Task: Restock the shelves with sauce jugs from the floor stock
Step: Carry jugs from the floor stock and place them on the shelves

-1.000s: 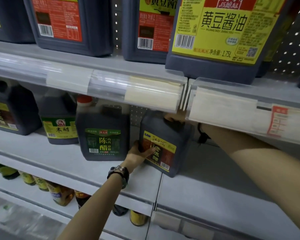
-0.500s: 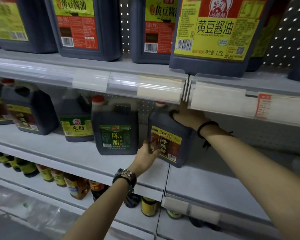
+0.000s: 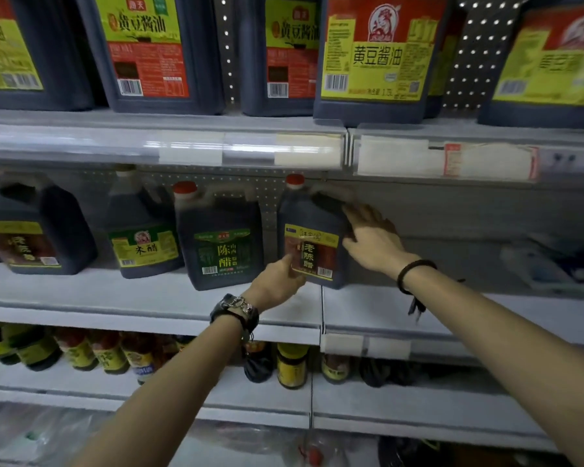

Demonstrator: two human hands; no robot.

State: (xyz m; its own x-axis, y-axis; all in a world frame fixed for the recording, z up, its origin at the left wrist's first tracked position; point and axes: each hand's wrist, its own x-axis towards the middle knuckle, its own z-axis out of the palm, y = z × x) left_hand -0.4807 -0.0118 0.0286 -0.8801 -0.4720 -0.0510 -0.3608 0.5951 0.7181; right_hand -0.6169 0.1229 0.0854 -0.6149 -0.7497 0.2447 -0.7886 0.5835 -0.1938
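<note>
both hands on the sauce jug (image 3: 304, 214) now. it stands upright on the middle shelf (image 3: 132, 298), red cap (image 3: 295, 181) at its 12 o'clock, just under the price strip (image 3: 402, 160) of the shelf above. its neighbour, the green-labelled jug (image 3: 221, 251), sits at its 9 o'clock, close beside it with a narrow gap between.

my right hand (image 3: 373, 239) is at the jug's 3 o'clock. the fingers (image 3: 358, 214) are spread and fairly straight, laid flat against the right shoulder just below the handle. nothing is gripped there; it reads as a push or a steadying press, not a hold. i'd say that hand is flat because the jug's weight is on the shelf and it only needs nudging.

my left hand (image 3: 277, 284) is at the jug's 7 o'clock, at the lower left corner of the front. the thumb lies up against the edge of the yellow-and-red label (image 3: 314, 251). the other fingers are hidden behind the back of my hand, so i cannot tell how far they curl round the corner.

the label faces out, turned slightly toward 7 o'clock, so my guess is this is the squaring-up step: one hand per side to twist it flush with the row. the risk i see is the jug knocking its green-labelled neighbour.
</note>
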